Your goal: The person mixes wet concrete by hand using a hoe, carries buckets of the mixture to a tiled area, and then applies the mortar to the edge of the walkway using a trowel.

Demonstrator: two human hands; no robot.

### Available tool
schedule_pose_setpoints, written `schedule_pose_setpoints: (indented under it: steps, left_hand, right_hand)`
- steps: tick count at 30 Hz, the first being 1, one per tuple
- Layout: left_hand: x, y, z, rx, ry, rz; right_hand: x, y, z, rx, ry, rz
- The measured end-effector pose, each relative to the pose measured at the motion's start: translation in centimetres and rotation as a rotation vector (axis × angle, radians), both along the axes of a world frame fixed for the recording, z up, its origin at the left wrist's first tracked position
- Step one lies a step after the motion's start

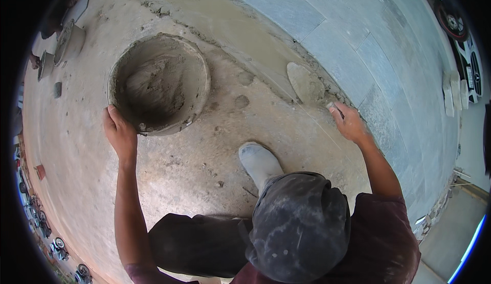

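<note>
My left hand (120, 130) is closed on the near-left rim of a round bucket (204, 87). Wet grey mortar (158, 82) fills part of the bucket, heaped unevenly and smeared up its walls. My right hand (350, 123) is wrapped round the handle of a trowel (306, 82). Mortar coats the trowel's blade, which lies over the edge of a smoothed wet mortar strip (240, 30). Large grey stone slabs (332, 48) border that strip on the right.
Between my hands, my boot (258, 161) stands on dusty ground below my dark, dusty knee (302, 227). A thin string (317, 123) crosses near the trowel. Far left, another person's hand (35, 61) is by other buckets (70, 42). Vehicles (470, 61) stand far right.
</note>
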State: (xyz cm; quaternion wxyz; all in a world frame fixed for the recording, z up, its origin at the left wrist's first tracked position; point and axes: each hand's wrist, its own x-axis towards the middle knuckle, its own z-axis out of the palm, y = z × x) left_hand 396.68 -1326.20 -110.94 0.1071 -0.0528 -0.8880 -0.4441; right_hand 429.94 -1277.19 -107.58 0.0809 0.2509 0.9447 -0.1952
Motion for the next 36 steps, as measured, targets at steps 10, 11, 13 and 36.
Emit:
schedule_pose_setpoints:
  steps: [10,11,13,36]
  left_hand:
    - [1.9,0.2,1.2,0.176,-0.036,0.016]
    - [2.3,0.0,1.8,0.179,-0.035,0.007]
    - [2.1,0.0,3.0,0.194,-0.098,-0.043]
    - [7.3,7.0,5.8,-0.056,-0.336,-0.199]
  right_hand:
    - [5.2,-0.8,7.0,0.017,-0.183,-0.217]
    - [4.8,-1.8,7.3,0.050,-0.051,-0.155]
    - [2.7,-3.7,7.0,0.077,0.223,-0.013]
    - [-18.7,-16.7,-0.5,-0.215,-0.449,1.081]
